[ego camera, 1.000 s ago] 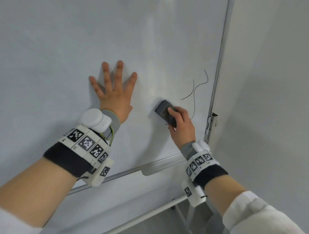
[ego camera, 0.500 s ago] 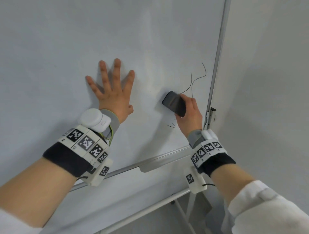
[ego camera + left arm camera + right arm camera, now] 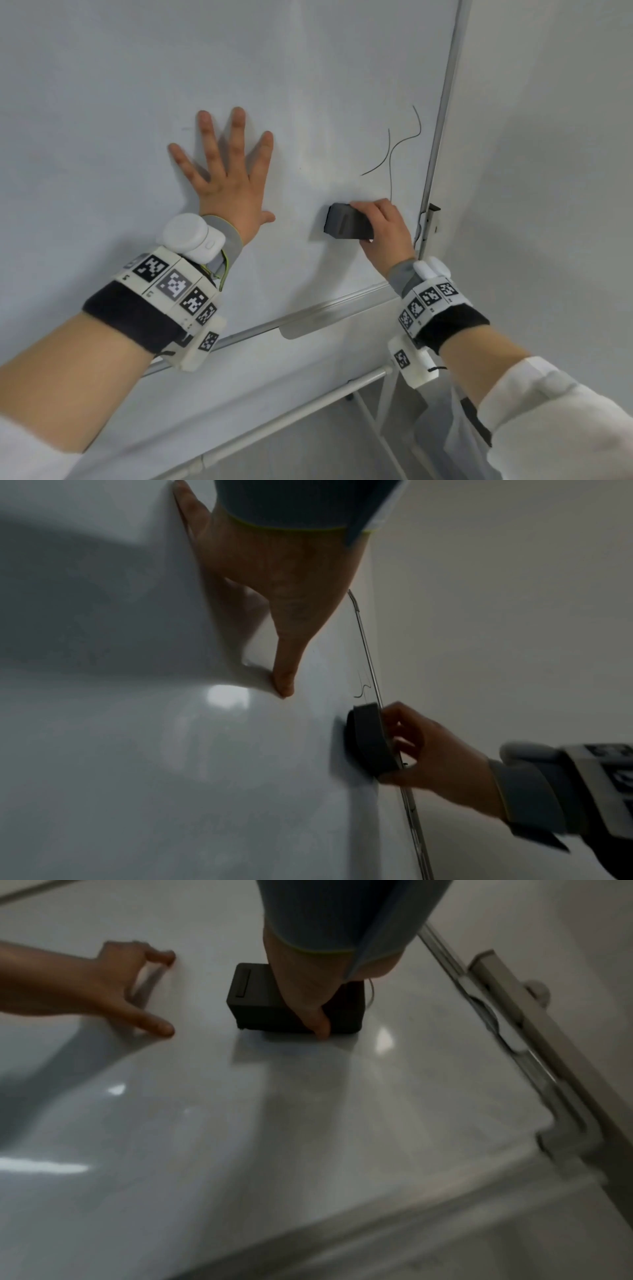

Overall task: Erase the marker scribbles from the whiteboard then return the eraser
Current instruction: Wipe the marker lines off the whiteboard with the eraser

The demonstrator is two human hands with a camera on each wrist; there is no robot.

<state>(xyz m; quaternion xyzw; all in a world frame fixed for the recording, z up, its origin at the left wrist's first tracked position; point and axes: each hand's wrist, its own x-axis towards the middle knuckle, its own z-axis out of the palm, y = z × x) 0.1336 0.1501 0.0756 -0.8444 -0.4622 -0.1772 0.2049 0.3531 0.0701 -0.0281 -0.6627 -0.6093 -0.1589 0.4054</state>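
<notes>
A white whiteboard fills the head view. Thin black marker scribbles run near its right frame, just above the eraser. My right hand grips a dark grey block eraser and holds it flat against the board; thumb below, fingers on top. The right wrist view shows the eraser under my right hand. My left hand lies flat on the board, fingers spread, left of the eraser. In the left wrist view the eraser sits beside the frame, with a scribble above it.
The board's metal frame runs down the right, with a bracket beside my right hand. A narrow tray ledge runs along the bottom edge. Stand tubes cross below. A plain wall lies to the right.
My right hand has slid the eraser down and left from beside the scribbles, and the short mark seen below it earlier is gone. The left hand stays pressed on the board.
</notes>
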